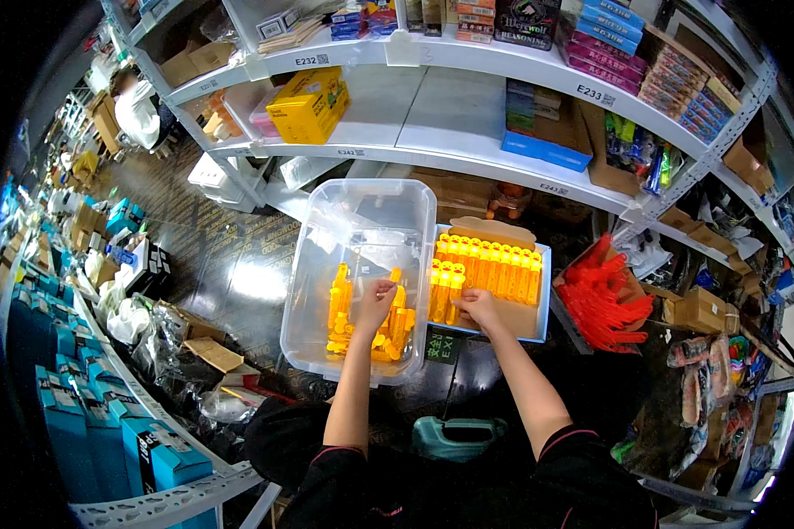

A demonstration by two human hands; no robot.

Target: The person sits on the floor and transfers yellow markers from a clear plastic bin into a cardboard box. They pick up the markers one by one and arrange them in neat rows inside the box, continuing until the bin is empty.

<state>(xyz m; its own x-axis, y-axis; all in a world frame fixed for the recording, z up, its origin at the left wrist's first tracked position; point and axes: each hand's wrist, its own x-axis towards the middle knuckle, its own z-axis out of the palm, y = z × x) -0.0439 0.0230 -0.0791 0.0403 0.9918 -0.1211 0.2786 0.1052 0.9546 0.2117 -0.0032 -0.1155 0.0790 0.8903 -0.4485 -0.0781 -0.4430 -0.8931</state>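
My left hand (376, 305) is inside a clear plastic bin (317, 218), its fingertips close together beside a yellow tube (396, 274). Whether the fingers grip that tube is hard to see. Several more yellow and orange tubes (339, 307) lie loose and jumbled in the lower half of the bin. To the right, a shallow cardboard box (513, 317) with a blue rim holds duck-headed tubes (503, 271) standing side by side in a back row. A shorter front row fills its left side. My right hand (478, 308) has its fingertips on the rightmost tube of that front row (454, 294).
A carton of red plastic items (602, 297) stands right of the box. Metal shelving (403, 159) curves across the far side, bearing a yellow carton (309, 104). Teal boxes (162, 443) line the left shelf. A teal jug (460, 436) is near my body. Far left sits a person (139, 112).
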